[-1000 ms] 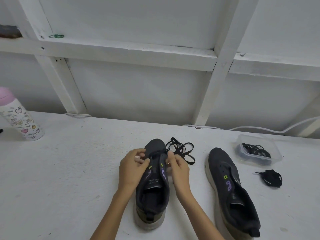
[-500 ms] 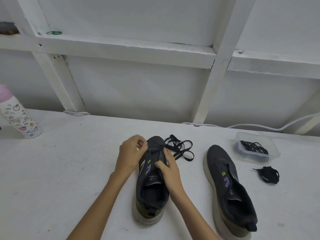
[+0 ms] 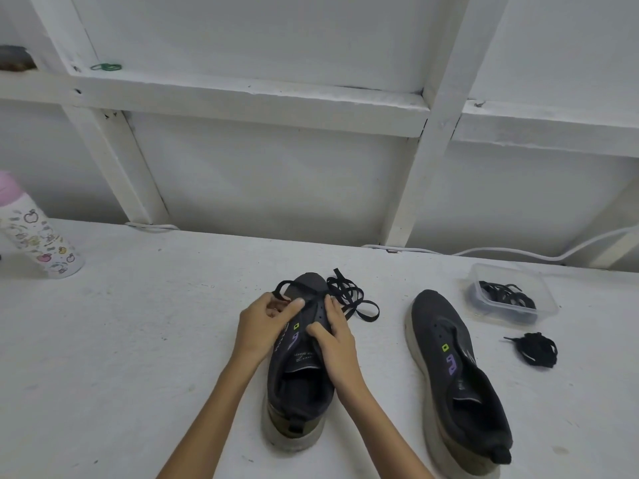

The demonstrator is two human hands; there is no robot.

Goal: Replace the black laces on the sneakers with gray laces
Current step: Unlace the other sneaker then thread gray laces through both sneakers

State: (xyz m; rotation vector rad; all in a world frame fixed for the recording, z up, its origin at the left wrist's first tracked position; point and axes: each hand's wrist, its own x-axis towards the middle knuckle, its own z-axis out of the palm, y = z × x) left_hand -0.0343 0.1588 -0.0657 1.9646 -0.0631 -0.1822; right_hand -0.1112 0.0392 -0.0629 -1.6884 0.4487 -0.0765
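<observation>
Two dark grey sneakers lie on the white table, toes pointing away from me. On the left sneaker [image 3: 297,385] a black lace [image 3: 349,299] runs through the front eyelets, its loose length coiled to the right of the toe. My left hand [image 3: 268,323] pinches a loop of that lace at the shoe's left side. My right hand [image 3: 337,344] holds the right edge of the upper, thumb on the tongue. The right sneaker [image 3: 453,368] has no lace.
A clear plastic tub [image 3: 546,299] with dark laces sits at the back right, and a bundled black lace [image 3: 536,349] lies in front of it. A pink-capped patterned bottle [image 3: 38,236] stands far left. A white cable [image 3: 518,252] runs along the wall.
My left hand has drawn a loop of the black lace out to the left of the toe. My right hand slid forward along the upper.
</observation>
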